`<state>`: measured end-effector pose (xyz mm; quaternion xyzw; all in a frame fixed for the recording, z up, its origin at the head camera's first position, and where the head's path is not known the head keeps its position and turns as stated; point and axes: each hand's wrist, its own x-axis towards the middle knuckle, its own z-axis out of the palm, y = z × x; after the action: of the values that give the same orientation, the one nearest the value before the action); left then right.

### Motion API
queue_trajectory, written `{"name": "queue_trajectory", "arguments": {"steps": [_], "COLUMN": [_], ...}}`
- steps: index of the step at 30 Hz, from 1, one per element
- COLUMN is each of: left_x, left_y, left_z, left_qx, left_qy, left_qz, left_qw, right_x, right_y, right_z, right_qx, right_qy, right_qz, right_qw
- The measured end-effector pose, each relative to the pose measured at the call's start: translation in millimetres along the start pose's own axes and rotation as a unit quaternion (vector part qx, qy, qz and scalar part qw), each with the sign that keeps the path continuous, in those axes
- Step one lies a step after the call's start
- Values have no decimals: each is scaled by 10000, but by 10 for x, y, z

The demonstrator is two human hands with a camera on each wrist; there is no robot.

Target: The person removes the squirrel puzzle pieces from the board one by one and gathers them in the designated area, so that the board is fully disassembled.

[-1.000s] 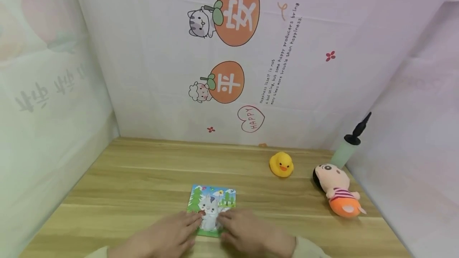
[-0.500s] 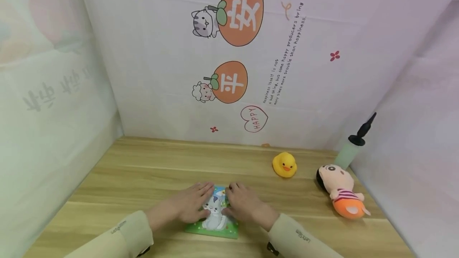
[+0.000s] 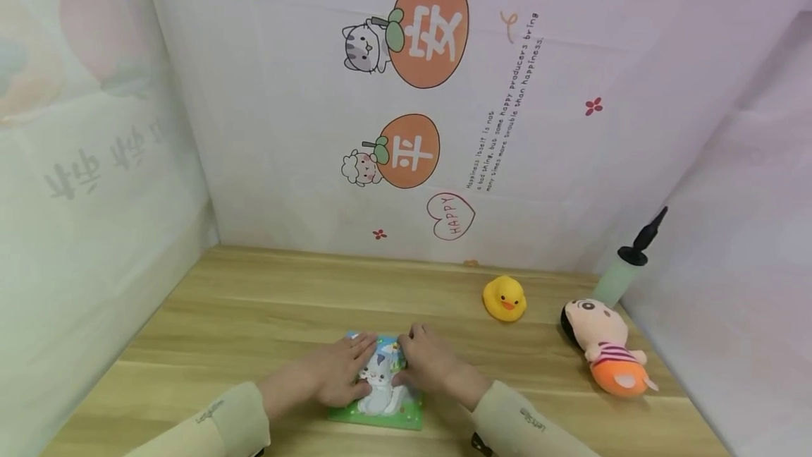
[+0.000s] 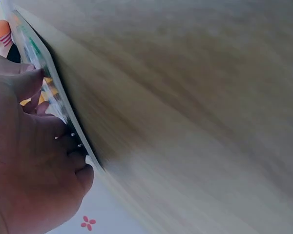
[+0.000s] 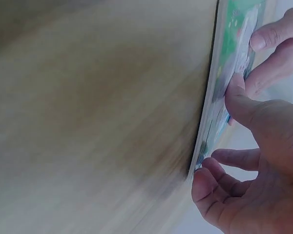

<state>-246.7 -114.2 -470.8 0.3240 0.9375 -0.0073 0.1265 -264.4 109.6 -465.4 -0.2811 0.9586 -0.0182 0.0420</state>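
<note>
The table is finished in pale wood grain, streaked from side to side, and is closed in by white cloth at the back, left and right. The back wall is printed with orange fruits, a cat, a sheep, a heart, slanted lettering and red flowers. On the left wall, faded fruit and characters are seen. The right wall is tinged pink.

Board on table, doll right

The animal-patterned board is green and blue with greyish white.
</note>
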Motion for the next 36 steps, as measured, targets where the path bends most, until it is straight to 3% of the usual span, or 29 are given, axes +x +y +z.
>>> {"name": "queue_trajectory", "arguments": {"steps": [11,21,36], "left_x": [14,12,1], "left_y": [7,17,8], "left_z": [21,40,55], "left_qx": [45,-47,-311], "left_qy": [96,10,64], "left_qz": [33,29,119], "left_qw": [9999,10000,9994], "right_x": [123,165,179], "right_y": [37,53,62], "right_z": [-51,-22,-36], "right_qx": [922,1113,1208], "right_qy": [-315,-300,-292], "right_qz": [443,623,558], "right_qw": [9943,9914,9907]}}
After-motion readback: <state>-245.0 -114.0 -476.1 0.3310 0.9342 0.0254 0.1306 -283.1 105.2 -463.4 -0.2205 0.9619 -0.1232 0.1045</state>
